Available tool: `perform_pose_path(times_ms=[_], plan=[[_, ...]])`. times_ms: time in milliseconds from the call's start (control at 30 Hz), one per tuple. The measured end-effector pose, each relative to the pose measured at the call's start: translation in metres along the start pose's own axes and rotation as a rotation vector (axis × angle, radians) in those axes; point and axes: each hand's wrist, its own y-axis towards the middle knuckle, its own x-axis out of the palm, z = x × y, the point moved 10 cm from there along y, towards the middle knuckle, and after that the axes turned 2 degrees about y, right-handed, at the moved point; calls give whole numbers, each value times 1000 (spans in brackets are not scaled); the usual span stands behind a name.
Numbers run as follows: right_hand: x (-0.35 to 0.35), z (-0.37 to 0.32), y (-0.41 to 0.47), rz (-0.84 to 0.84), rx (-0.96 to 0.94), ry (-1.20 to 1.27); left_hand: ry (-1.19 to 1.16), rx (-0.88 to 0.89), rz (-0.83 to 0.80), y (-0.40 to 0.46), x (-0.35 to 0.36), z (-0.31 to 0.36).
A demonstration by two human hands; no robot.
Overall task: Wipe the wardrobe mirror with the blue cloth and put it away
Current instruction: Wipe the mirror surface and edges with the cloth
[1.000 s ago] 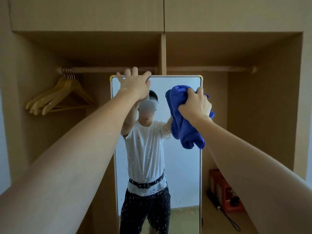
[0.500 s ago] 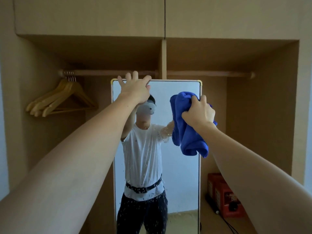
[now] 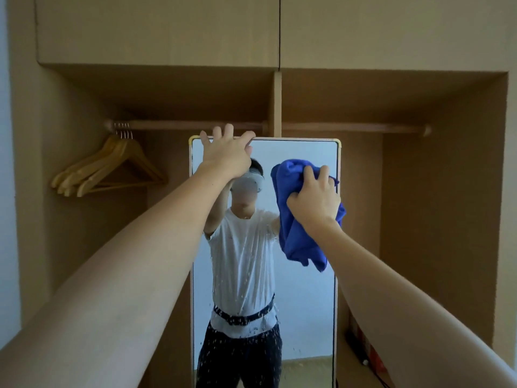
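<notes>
Head view: The mirror [image 3: 305, 289] is seen standing upright inside the open wardrobe [image 3: 436, 191]. Its top edge is held by the left hand [image 3: 226, 155], fingers hooked over the frame. The blue cloth [image 3: 296, 236] is bunched in the grip of the right hand [image 3: 314, 201] and pressed against the upper right of the glass, its loose end hanging below. Water droplets are noted across the lower glass. Wooden hangers [image 3: 112, 166] are suspended from the rail [image 3: 195, 126] at left.
</notes>
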Motion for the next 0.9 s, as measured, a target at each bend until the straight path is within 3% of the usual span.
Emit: perform_pose_path(times_ms=[233,333,500,733,800,900], plan=[[-18,-13,17,-32,-11,67,12,82,-58,2,-7,-2],[-24,-35,28,16,-35,84,-41,106,6,4,-15,-13],[21,-54,-15,-40,-25,49,-43,140,85,-2,-8,-15],[13,-68,-14,-96,-25,39,-132,285,-5,-5,-20,-25],[-2,-78,2,-52,-40,44,-187,244,9,-3,-25,-46],[-6,-97,19,-32,-55,65,-278,-26,87,-6,-29,-96]])
